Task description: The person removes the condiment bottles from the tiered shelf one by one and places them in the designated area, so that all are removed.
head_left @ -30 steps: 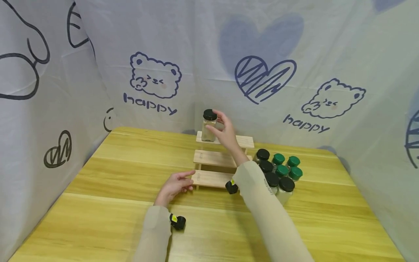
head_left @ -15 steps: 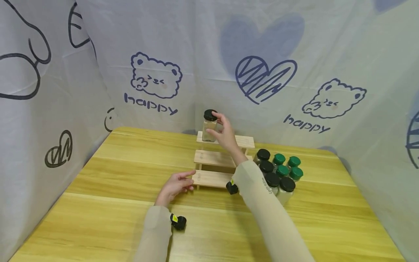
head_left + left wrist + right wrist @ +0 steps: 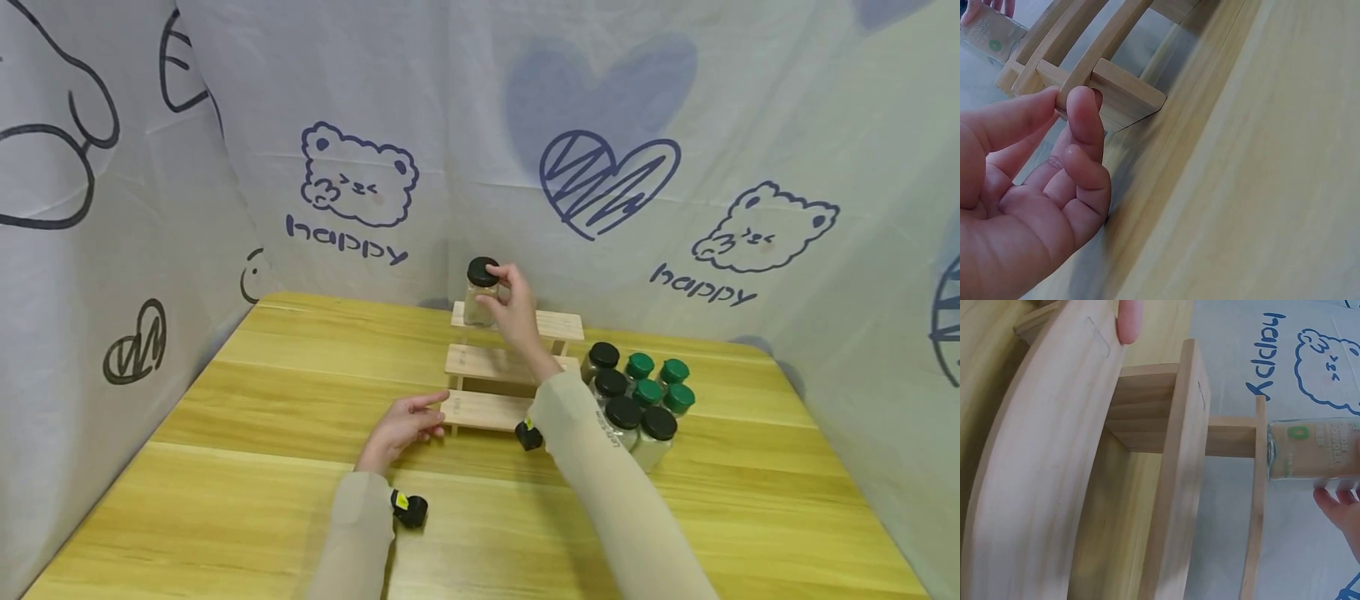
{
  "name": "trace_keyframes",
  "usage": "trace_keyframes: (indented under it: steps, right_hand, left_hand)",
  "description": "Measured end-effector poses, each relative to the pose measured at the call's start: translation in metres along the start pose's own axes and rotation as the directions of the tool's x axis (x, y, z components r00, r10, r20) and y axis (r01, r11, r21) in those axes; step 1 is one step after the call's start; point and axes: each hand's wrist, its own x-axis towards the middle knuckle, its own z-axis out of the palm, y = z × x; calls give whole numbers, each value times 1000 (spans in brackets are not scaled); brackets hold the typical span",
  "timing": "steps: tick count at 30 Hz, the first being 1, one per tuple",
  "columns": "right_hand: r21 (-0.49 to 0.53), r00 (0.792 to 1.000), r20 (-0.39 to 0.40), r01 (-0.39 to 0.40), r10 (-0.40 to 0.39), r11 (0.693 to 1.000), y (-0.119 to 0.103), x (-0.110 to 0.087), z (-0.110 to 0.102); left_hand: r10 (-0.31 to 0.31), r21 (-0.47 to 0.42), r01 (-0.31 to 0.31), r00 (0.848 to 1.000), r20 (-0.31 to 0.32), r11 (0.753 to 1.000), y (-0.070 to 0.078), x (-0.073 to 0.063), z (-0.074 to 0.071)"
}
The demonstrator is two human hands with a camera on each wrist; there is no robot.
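A three-tier wooden display rack (image 3: 491, 364) stands on the table. At the left end of its top tier, my right hand (image 3: 517, 315) grips a clear square spice jar (image 3: 474, 312) with a black lid, thumb and fingers on its right side. The jar is upright, and its base meets the top tier in the right wrist view, where its label (image 3: 1316, 449) shows a green mark. My left hand (image 3: 401, 429) pinches the left end of the lowest tier between thumb and fingers; the left wrist view shows this wooden end (image 3: 1079, 81) close up.
Right of the rack stand several jars in a cluster, some with black lids (image 3: 623, 413) and some with smaller green lids (image 3: 647, 392). My right forearm passes beside them. A printed white curtain (image 3: 360, 83) hangs behind the wooden table (image 3: 300, 367).
The jar's lid and my right hand have come slightly lower in the head view, with the jar still at the top tier's left end. My left hand keeps its place at the rack.
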Motion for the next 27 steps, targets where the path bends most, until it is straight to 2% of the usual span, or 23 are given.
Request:
trace_keyframes:
  steps: [3,8,15,19,27]
  right_hand:
    - [0,999,-37,20,-20,1000,0,-2,0]
    - [32,996,-88,-7,10,999,-2,-5,-2]
    - [23,995,-99,1,1,1000,-29,-12,-9]
    - [12,993,-115,-3,4,1000,-36,-16,-13]
    - [10,988,-152,23,-21,1000,-31,-23,-22]
  left_hand:
    - [1,3,-1,1000,1,1000,0,1,0]
    - [0,13,0,1000,2,1000,0,2,0]
    - [-5,14,5,1000,-4,1000,-1,3,0]
    - [-8,14,9,1000,-8,1000,-1,3,0]
    - [-7,4,7,1000,9,1000,-2,3,-1]
